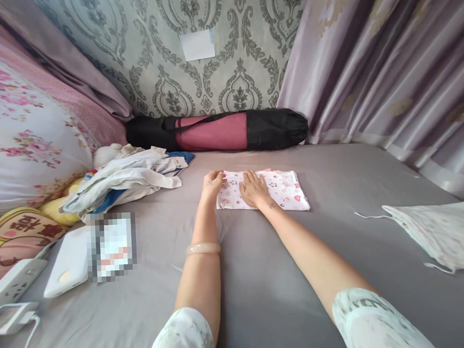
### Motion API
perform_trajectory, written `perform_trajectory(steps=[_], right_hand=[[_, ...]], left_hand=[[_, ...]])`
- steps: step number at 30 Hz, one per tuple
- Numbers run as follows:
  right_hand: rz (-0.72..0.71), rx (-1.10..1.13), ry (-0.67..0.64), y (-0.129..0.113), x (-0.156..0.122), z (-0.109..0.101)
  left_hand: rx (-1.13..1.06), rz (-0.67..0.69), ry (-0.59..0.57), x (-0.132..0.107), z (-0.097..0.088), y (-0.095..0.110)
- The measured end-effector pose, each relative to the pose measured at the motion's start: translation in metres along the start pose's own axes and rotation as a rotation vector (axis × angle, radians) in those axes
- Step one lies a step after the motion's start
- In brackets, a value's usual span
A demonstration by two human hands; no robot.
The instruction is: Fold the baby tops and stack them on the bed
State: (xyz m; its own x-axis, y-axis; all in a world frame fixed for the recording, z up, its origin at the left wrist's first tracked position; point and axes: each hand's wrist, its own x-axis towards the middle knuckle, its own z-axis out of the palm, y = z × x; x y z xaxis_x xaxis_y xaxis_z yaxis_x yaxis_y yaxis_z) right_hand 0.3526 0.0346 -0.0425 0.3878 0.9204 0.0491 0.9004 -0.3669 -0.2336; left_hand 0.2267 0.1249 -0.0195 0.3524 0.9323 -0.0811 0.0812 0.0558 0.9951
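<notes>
- folded cloth (273, 188): at 12 o'clock on the grey bed (259, 275); looks soft, light, limp.
- left hand (213, 182), right hand (253, 189): grips released, palms flat on its left half.
- best grasped by edges.

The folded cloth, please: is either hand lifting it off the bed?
No, both the left hand and right hand press the folded cloth flat.
</notes>
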Motion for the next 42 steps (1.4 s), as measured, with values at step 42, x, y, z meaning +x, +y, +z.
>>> perform_trajectory(steps=[42], right_hand=[[-0.277,0.061,-0.052,-0.055,0.033,0.012]], left_hand=[[-0.205,0.009,0.342,0.006,-0.018,0.002]])
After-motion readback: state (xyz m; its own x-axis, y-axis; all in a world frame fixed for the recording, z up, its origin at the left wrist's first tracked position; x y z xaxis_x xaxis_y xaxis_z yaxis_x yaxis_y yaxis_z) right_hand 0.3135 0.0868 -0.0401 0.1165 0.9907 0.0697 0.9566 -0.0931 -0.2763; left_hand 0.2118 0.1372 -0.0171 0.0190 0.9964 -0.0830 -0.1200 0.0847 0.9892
